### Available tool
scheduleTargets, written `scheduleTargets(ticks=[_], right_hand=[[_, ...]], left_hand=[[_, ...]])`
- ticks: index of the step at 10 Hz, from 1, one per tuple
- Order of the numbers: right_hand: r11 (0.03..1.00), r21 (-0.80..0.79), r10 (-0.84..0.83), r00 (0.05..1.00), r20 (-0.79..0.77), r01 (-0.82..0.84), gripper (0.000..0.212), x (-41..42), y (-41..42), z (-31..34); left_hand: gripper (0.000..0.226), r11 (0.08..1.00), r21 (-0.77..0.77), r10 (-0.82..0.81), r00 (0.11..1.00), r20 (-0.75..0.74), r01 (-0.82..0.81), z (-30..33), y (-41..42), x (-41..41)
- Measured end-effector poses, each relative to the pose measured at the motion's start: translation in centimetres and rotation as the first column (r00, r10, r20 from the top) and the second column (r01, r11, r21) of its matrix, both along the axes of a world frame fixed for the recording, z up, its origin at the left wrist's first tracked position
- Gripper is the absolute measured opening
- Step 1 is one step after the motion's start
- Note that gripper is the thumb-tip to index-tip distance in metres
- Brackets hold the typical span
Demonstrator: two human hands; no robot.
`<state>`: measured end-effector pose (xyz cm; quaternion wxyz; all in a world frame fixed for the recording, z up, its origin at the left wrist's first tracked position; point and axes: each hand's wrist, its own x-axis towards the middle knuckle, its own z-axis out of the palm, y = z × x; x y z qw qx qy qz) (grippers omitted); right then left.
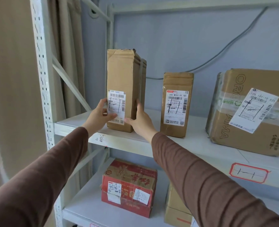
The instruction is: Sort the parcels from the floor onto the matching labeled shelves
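Observation:
A tall brown cardboard parcel (124, 76) with a white shipping label stands upright at the left end of the upper shelf (79, 126). My left hand (99, 114) holds its lower left side, thumb across the label. My right hand (139, 119) holds its lower right side, fingers up along the right face and thumb on the front bottom corner. Both arms wear brown sleeves.
A shorter brown parcel (176, 104) stands just right of it, and a large taped box (253, 112) sits further right. A red-framed shelf label (249, 172) marks the shelf edge. Below are a red carton (129, 185) and another brown box (176, 208). The white rack upright (42, 71) is at left.

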<state>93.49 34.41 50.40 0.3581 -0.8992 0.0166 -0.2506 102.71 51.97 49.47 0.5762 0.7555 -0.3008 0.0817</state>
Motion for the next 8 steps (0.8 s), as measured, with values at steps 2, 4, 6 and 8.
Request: scheduleTargets(ticks=[2, 4, 6, 8], right_hand=[[1.000, 0.002, -0.019, 1.000, 0.006, 0.019, 0.099, 1.6, -0.4, 0.3], [0.999, 0.003, -0.037, 0.999, -0.003, 0.037, 0.097, 2.3, -0.4, 0.4], [0.999, 0.014, -0.038, 0.999, -0.010, 0.038, 0.098, 2.0, -0.4, 0.1], [0.998, 0.035, 0.043, 0.995, 0.087, -0.046, 0.098, -0.8, -0.5, 0.0]], left_hand=[[0.069, 1.000, 0.015, -0.002, 1.000, -0.015, 0.002, 0.1, -0.6, 2.1], [0.069, 1.000, 0.019, -0.013, 0.999, -0.038, 0.013, 0.2, -1.1, 3.2], [0.076, 0.999, 0.038, -0.006, 0.999, -0.049, 0.008, -0.1, -1.0, 2.6], [0.092, 0.992, 0.002, 0.130, 0.991, 0.026, -0.130, -0.6, 0.6, 1.0]])
